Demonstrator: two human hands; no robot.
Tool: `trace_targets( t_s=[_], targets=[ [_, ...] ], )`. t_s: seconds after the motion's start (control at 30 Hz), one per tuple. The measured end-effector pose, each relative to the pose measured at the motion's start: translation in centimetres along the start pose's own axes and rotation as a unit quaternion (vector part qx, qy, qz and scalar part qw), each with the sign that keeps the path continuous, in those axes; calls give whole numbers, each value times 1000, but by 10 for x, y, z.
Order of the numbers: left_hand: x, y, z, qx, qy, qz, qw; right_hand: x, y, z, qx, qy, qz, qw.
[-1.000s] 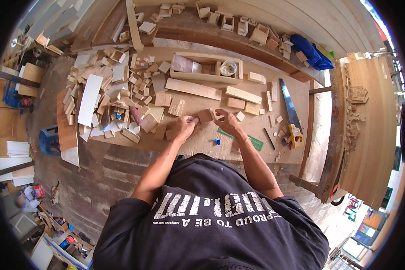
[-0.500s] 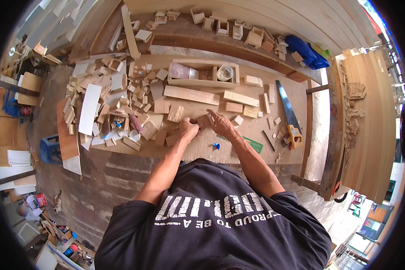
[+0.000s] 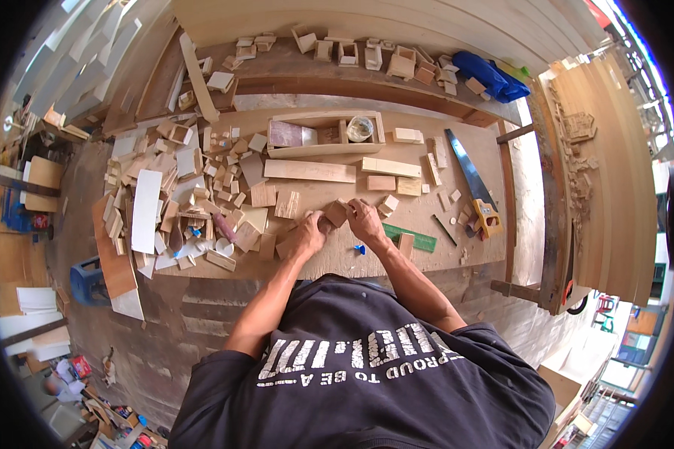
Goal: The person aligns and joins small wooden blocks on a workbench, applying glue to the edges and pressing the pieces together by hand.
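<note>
between the left hand (image 3: 310, 234) and right hand (image 3: 365, 223), pinched by both, sits a wooden block (image 3: 335, 215); a wood strip (image 3: 406, 245) now shows across the green ruler (image 3: 425, 242).

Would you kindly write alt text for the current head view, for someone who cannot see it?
A person's left hand and right hand hold a small wooden block at a cluttered workbench, seen from above. Wood scraps are heaped at the left, a yellow-handled handsaw lies at the right, and a divided wooden box sits beyond the hands.
</note>
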State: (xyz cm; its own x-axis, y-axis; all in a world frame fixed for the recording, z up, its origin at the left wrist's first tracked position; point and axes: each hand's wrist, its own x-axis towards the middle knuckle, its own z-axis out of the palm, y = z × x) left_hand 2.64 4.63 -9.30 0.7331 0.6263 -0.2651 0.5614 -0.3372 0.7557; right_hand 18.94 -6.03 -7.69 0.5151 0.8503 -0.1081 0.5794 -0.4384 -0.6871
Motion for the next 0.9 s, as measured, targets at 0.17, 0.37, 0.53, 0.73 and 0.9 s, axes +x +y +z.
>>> trace_targets(
  t_s=[0.17,0.37,0.53,0.73,0.9],
  targets=[
    [-6,-6,-4,13,-22,1,1000,-11,-23,-5,-78,33,-15,996],
    [-6,-8,-25,-13,-51,22,998,-12,-15,12,-70,22,-14,997],
    [-16,-12,-49,-16,-46,74,996,-14,-24,13,-62,38,-27,997],
    [-24,-23,-73,-54,-77,40,995,-16,-24,13,-84,12,-28,996],
    [-25,-43,-88,-75,-51,29,995,-11,-43,14,-65,39,-38,996]
  ],
)
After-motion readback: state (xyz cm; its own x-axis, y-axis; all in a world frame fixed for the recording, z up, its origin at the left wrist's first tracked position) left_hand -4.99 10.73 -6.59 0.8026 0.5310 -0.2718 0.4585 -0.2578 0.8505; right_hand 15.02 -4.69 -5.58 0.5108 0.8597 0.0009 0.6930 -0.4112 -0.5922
